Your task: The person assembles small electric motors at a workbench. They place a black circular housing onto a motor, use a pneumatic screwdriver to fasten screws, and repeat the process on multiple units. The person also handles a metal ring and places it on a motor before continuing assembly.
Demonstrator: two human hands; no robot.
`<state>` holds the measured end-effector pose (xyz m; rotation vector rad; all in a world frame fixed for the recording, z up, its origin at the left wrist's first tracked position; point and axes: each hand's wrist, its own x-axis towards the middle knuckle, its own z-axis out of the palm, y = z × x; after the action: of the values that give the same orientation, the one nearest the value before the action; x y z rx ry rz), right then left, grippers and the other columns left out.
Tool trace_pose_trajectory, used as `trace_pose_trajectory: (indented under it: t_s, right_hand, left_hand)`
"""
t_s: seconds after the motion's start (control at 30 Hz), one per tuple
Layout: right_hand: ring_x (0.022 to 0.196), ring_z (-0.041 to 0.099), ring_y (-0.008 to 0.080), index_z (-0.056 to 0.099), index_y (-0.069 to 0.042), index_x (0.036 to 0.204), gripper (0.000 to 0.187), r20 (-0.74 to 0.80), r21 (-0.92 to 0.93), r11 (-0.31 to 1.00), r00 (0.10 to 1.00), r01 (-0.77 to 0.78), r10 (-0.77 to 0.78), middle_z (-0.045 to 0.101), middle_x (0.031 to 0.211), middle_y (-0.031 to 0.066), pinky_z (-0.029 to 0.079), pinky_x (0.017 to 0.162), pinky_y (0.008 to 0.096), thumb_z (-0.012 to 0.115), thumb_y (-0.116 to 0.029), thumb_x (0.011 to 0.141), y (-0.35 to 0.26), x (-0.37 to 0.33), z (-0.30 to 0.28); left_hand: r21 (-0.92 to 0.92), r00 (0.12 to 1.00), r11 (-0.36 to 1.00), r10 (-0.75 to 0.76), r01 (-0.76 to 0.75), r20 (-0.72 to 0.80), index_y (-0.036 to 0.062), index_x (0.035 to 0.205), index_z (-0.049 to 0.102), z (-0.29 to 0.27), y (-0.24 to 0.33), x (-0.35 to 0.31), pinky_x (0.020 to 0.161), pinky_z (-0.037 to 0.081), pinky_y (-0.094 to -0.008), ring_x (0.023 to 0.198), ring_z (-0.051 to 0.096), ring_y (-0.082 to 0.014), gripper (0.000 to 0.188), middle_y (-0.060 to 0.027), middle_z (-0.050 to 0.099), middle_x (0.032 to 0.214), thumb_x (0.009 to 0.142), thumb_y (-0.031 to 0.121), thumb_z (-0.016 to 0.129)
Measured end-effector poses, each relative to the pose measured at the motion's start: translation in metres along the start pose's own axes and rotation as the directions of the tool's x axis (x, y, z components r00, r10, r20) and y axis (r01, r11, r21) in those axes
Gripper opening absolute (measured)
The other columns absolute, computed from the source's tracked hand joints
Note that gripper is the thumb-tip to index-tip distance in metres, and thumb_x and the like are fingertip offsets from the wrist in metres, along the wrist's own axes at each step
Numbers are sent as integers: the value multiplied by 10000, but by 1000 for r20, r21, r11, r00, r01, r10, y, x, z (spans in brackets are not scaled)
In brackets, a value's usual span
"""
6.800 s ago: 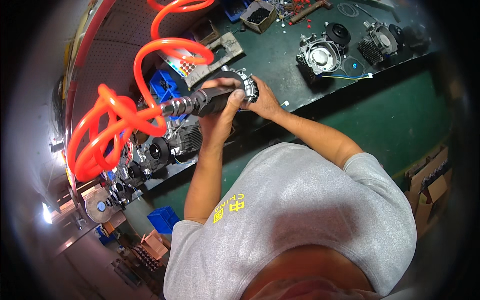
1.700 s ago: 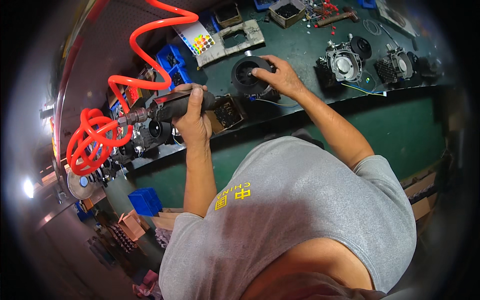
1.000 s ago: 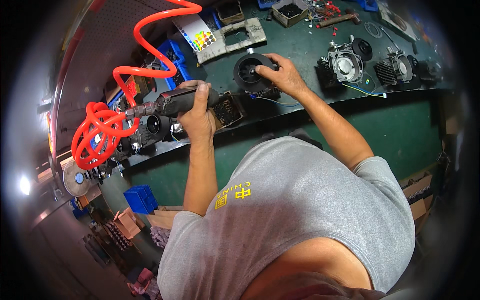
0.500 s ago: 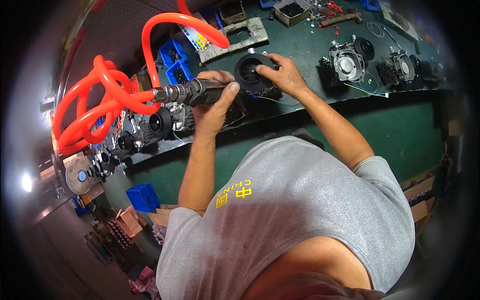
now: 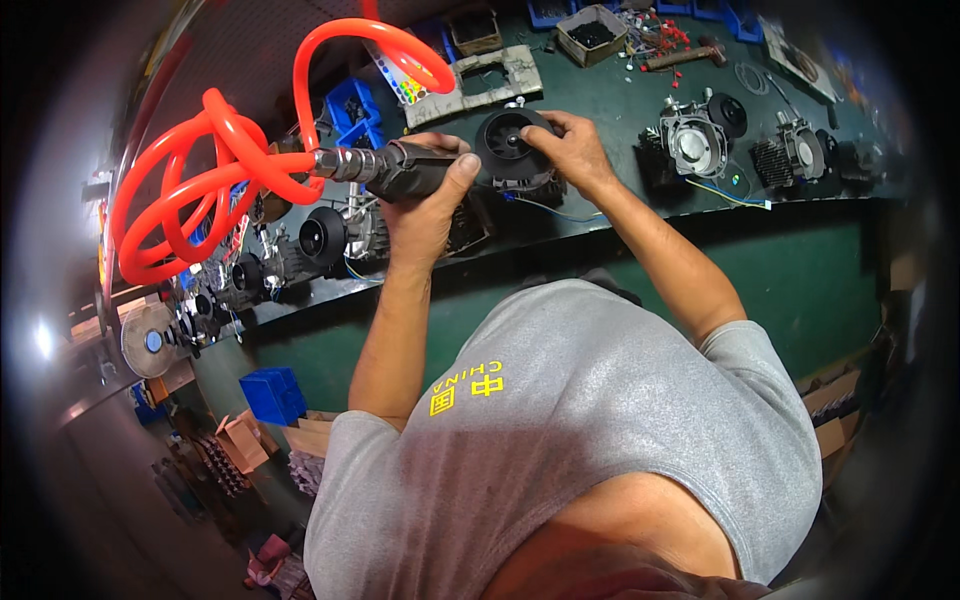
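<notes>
My left hand (image 5: 428, 218) is wrapped round a dark air-powered driver (image 5: 405, 172), its thumb along the near side. A metal coupling joins the tool's rear to a coiled orange hose (image 5: 230, 183). Close to the tool's front end sits a black fan wheel (image 5: 497, 155) on a small engine (image 5: 530, 188), a blue wire trailing from it. My right hand (image 5: 580, 155) grips that wheel from the right: the thumb presses near the hub, and the index finger bends over the far rim. The other right fingers are partly hidden.
Two engines, a nearer one (image 5: 695, 145) and a farther one (image 5: 800, 150), stand to the right; several more line the bench on the left. Blue bins (image 5: 352, 105), a parts box (image 5: 590, 38), a hammer (image 5: 690, 55) and a pale frame (image 5: 515, 75) lie at the back.
The view has shifted slightly. Both hands keep their holds on the driver and the fan wheel; the hose coils have swayed a little.
</notes>
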<state>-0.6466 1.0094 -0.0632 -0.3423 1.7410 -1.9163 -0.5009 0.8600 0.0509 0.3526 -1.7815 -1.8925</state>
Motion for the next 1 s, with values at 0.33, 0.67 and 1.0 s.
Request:
trace_pose_trajectory:
  t_s: [0.33, 0.67, 1.0]
  right_hand:
    - [811, 705, 123, 709, 96, 1199, 440, -21, -2, 996, 996, 85, -85, 757, 951, 114, 575, 707, 264, 788, -204, 886, -22, -3, 1]
    - [779, 680, 92, 726, 94, 1167, 420, -96, -40, 993, 988, 115, -119, 756, 925, 82, 550, 692, 235, 796, -212, 888, -68, 5, -5]
    - [764, 693, 96, 724, 82, 1169, 419, -179, 56, 992, 979, 112, -100, 760, 935, 70, 536, 603, 221, 800, -228, 897, -77, 18, -30]
  left_hand:
    - [32, 998, 998, -56, 55, 32, 44, 1125, 640, 10, 28, 5, 919, 535, -298, 974, 659, -123, 338, -26, 696, 1034, 854, 3, 837]
    - [-40, 995, 995, 94, -93, 27, 64, 1087, 662, 19, 55, 39, 882, 537, -276, 948, 656, -98, 302, -1, 696, 1025, 849, -24, 826]
    - [-133, 976, 968, 217, -212, 28, 22, 1130, 704, 16, 53, 73, 901, 570, -309, 940, 701, -160, 279, -66, 727, 1021, 873, 7, 814]
